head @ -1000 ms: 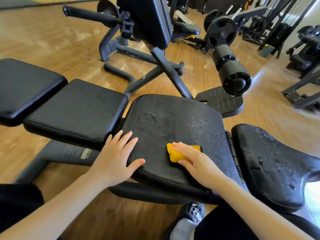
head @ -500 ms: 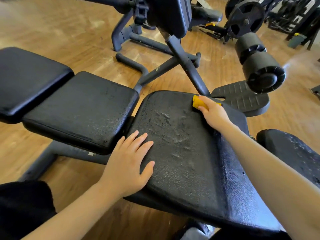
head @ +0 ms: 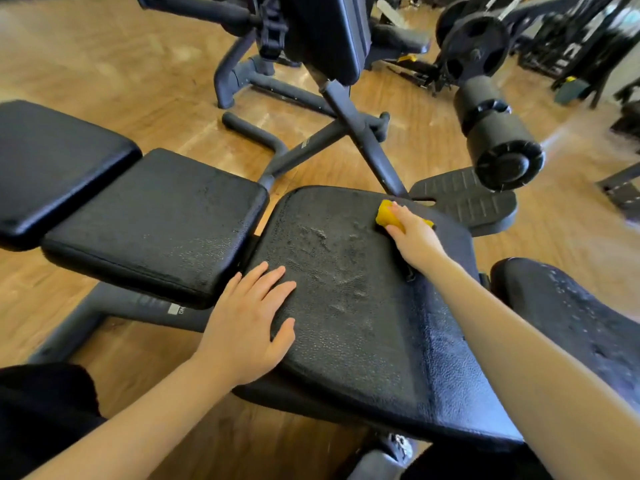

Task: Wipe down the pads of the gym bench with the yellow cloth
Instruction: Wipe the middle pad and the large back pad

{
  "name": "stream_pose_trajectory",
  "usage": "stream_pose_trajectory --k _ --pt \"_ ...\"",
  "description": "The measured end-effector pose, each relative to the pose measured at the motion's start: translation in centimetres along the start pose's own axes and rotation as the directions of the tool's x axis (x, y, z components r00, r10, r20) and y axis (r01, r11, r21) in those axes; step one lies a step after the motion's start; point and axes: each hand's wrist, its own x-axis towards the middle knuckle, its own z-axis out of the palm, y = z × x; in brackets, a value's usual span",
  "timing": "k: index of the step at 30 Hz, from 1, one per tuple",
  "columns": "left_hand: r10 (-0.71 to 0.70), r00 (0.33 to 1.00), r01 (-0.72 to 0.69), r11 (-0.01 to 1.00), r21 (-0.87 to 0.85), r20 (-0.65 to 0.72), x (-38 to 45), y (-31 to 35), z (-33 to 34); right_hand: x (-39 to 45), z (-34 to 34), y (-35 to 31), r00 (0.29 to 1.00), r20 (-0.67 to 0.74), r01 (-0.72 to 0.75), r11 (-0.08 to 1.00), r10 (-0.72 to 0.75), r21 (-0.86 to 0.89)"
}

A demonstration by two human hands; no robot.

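Head cam, from the left: two black pads in a row, far-left pad (head: 52, 168) smooth and shiny, next pad (head: 156, 223) w/ a grainy, damp-looking top. Both sit apart from the hands. Under them a dark grey frame bar (head: 131, 306) runs over the wood floor (head: 104, 81).

Left hand (head: 242, 327) lies flat, fingers straight and spread a bit, palm down on the near-left edge of the big middle pad (head: 363, 323); nothing in it. That pad's surface is textured, w/ wet smears and streaks across the centre.

Right hand (head: 414, 237) reaches across to the pad's far-right corner, fingers curled over the yellow cloth (head: 388, 214), pressing it onto the pad. Cloth is bunched small, mostly under the fingers, a bit poking out on either side.

Just beyond that corner: ribbed black footplate (head: 464, 202), and above it a black foam roller (head: 498, 140). Far right, near edge, another black pad (head: 571, 313) w/ droplets on it, close beside the right forearm.

Behind, more dark gym machines; a weight plate (head: 474, 46) stands upright at the back.
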Motion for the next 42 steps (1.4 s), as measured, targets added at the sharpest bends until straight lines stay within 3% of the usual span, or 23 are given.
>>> stream_pose_trajectory --k 12,19,26,34,42 --pt "-0.001 1.000 0.000 1.000 -0.028 -0.008 -0.1 -0.1 0.2 -18.5 -1.1 -0.3 0.986 0.144 0.073 0.993 -0.086 0.092" --pt "0.001 1.000 0.000 0.997 -0.083 0.018 0.0 0.0 -0.3 -22.9 -1.9 -0.4 0.977 0.159 0.131 0.989 -0.141 0.072" --pt "-0.035 0.999 0.034 0.996 -0.083 -0.006 0.4 0.5 -0.2 -20.6 -1.8 0.9 0.978 0.149 0.133 0.985 -0.149 0.112" --pt "-0.101 0.992 0.092 0.989 -0.119 -0.071 0.7 0.9 0.4 -10.1 -1.6 3.3 0.992 0.047 0.113 0.989 -0.117 0.092" --pt "-0.127 0.987 0.116 0.986 -0.118 -0.095 0.6 0.9 0.5 0.8 -2.3 5.2 0.994 -0.095 -0.045 0.998 0.050 0.053"
